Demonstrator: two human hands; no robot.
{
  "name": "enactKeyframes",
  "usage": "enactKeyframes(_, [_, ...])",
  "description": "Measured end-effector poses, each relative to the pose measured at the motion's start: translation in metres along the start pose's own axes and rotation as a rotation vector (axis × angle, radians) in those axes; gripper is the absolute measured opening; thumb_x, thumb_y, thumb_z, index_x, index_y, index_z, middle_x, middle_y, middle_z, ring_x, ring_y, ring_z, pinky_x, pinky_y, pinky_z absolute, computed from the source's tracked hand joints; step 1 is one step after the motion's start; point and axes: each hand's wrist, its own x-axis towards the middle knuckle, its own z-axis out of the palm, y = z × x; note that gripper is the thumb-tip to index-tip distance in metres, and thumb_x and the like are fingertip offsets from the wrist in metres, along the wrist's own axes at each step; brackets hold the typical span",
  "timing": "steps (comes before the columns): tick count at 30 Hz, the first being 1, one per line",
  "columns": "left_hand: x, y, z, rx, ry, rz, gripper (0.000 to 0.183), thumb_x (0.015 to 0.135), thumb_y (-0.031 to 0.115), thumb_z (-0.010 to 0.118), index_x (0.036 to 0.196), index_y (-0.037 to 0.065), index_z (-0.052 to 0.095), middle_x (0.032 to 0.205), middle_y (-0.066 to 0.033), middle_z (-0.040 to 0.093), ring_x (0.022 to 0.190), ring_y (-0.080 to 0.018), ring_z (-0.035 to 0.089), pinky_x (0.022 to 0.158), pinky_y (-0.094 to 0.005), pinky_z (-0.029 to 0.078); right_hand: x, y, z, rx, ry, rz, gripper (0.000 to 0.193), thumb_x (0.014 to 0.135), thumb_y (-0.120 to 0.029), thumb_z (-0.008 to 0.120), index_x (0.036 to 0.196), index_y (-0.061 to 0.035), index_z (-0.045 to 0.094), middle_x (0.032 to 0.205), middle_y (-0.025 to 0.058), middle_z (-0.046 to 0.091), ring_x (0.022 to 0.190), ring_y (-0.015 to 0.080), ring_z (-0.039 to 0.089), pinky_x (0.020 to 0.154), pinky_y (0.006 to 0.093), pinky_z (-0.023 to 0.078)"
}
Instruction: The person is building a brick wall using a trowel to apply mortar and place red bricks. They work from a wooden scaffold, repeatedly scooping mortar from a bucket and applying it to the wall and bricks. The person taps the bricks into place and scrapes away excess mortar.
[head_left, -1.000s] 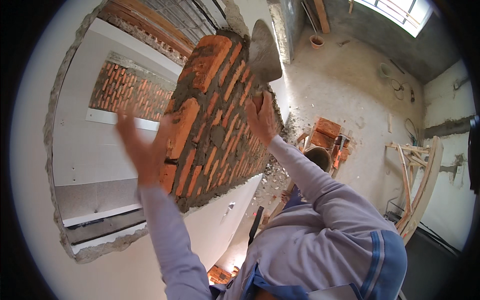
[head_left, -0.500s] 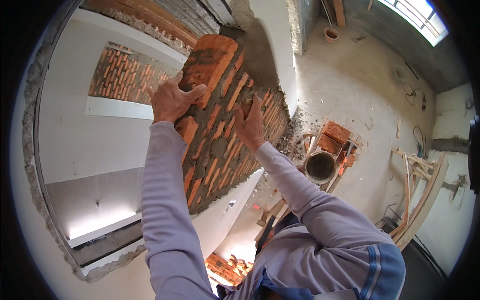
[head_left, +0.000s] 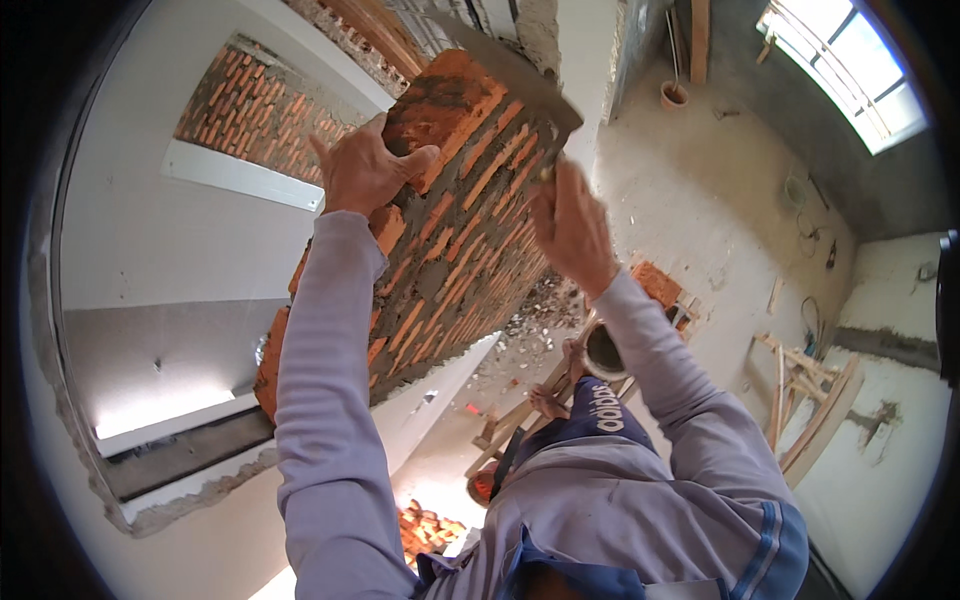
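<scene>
An orange brick (head_left: 440,110) streaked with grey mortar lies on top of the brick wall (head_left: 445,265), at its far end. My left hand (head_left: 368,172) grips this brick by its near end, thumb on the side face and one finger sticking out to the left. In my right hand (head_left: 578,225) is a trowel (head_left: 525,82), its handle mostly covered by my closed fingers. The wide grey blade is tilted and passes just beyond the brick's far right corner. Rough mortar fills the joints of the wall below.
A round bucket of grey mortar (head_left: 606,350) stands on planks at lower right, with a loose brick (head_left: 655,284) beside it. Rubble (head_left: 545,305) lies along the wall's foot. A wooden trestle (head_left: 815,400) stands at right, a small pot (head_left: 674,96) far back.
My right hand has moved right and away from the wall's face, raising the trowel so its blade shows clearly. My left hand stays on the brick; the view has shifted.
</scene>
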Motion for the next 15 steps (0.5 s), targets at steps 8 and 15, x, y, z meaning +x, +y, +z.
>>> enactKeyframes(8, [0.008, -0.01, 0.013, -0.038, -0.013, -0.032, 0.105, 0.065, 0.084, 0.061, 0.134, 0.005, 0.056, 0.104, -0.0186, 0.071, 0.117, -0.0317, 0.06, 0.115, -0.0665, 0.0, 0.125, -0.013, -0.042, -0.377, -0.305, -0.497, 0.027, 0.093, -0.012, 0.053, 0.113, 0.0024, 0.042, 0.077, 0.0172, 0.058, 0.065, 0.0389, 0.062, 0.057, 0.047, 0.052])
enactKeyframes(15, [0.004, -0.013, 0.025, 0.063, 0.048, -0.013, 0.093, 0.072, 0.078, 0.06, 0.13, 0.005, 0.059, 0.096, -0.013, 0.073, 0.116, -0.0314, 0.061, 0.115, -0.0667, 0.002, 0.144, -0.031, -0.032, -0.491, -0.572, -0.368, 0.022, 0.094, -0.017, 0.054, 0.103, -0.0006, 0.043, 0.08, 0.023, 0.063, 0.08, 0.0426, 0.064, 0.073, 0.0513, 0.05])
